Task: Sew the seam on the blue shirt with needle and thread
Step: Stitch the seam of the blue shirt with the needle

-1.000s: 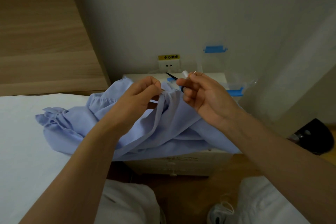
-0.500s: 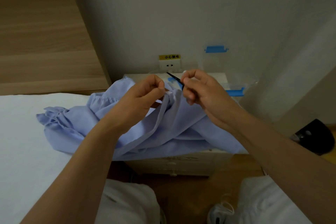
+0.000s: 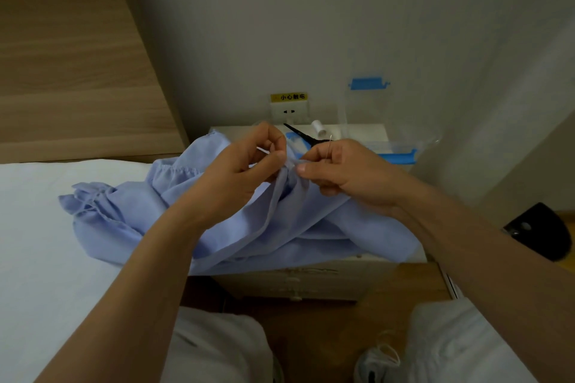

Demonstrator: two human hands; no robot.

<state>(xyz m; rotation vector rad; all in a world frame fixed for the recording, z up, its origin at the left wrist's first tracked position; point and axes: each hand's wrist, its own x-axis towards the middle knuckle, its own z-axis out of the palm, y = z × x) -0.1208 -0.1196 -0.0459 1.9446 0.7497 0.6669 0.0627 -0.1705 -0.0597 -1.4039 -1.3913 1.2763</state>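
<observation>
The blue shirt (image 3: 242, 227) is draped from the white bed over the nightstand. My left hand (image 3: 245, 171) pinches a raised fold of its seam between thumb and fingers. My right hand (image 3: 345, 171) touches the same fold from the right and holds a thin needle (image 3: 329, 144) that sticks up between its fingers. The thread itself is too fine to make out. A white thread spool (image 3: 318, 127) stands on the nightstand behind my hands.
Black scissors (image 3: 303, 135) lie on the white nightstand (image 3: 357, 130) beside a clear box with a blue lid (image 3: 395, 154). A wall socket (image 3: 289, 110) sits behind. The white bed (image 3: 46, 242) lies left, a black object (image 3: 541, 232) on the floor right.
My right hand has come down and left onto the seam fold, so the two hands now meet. The spool and scissors behind it have come into view.
</observation>
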